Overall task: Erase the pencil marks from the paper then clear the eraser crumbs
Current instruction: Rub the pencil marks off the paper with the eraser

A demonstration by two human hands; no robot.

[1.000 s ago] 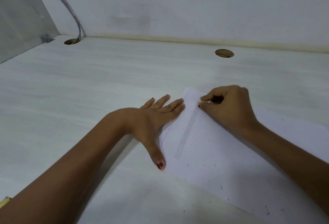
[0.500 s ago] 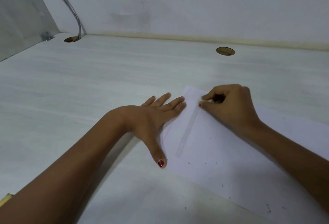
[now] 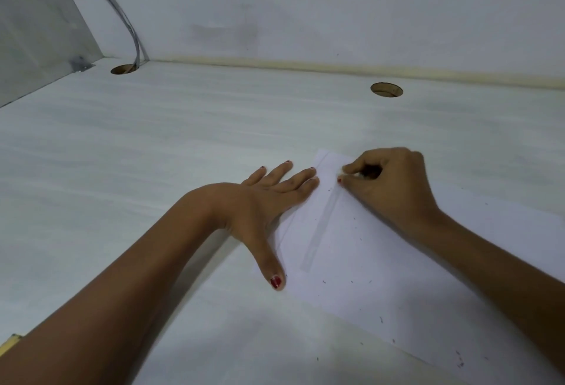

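two hands work flimsy white paper sheet [image 3: 367,262]: left hand [image 3: 263,201] flat, pinning its edge; right hand [image 3: 388,183] pinches small white eraser [image 3: 341,175].

Presses down with flat left hand [image 3: 263,201], 4 fingers straight, thumb splayed wide. Pinches small whitish eraser [image 3: 340,174] at fingertips of curled right hand [image 3: 394,183]. Reaches in with 2 bare forearms.

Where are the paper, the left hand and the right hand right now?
paper [image 3: 367,262]: head view, bare middle of sheet.
left hand [image 3: 260,204]: head view, back of hand.
right hand [image 3: 389,184]: head view, back of hand.
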